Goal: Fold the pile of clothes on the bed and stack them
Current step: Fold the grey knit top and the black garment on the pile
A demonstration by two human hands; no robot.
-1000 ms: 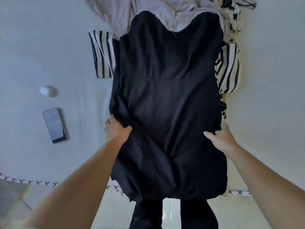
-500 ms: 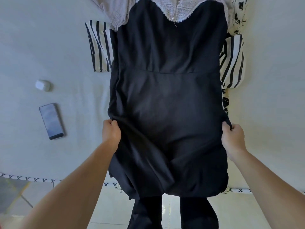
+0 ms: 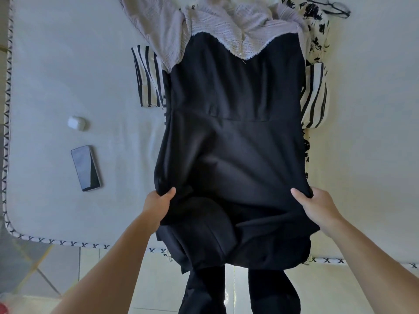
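- Across the middle of the frame, a black dress [image 3: 231, 137] lies spread lengthwise on the bed [image 3: 56, 71], its lace-trimmed top toward the upper edge and its hem hanging over the near edge at the bottom.
- At lower left, the left hand [image 3: 158, 201] pinches the skirt's side, thumb on top and fingers curled under the cloth.
- At lower right, the right hand [image 3: 315, 206] grips the opposite side the same way.
- Judged from this, the dress is laid out but not yet folded; no fold shows in it.
- Beneath it, a striped garment [image 3: 147, 75], a pale lilac garment [image 3: 163, 26] and a floral garment [image 3: 315, 26] lie loose, seemingly unfolded; no finished stack is visible, so most of the work seems left.
- At mid left, a phone [image 3: 85, 168] and a small white case [image 3: 76, 122] rest on the bed; no container holding clothes is in view.
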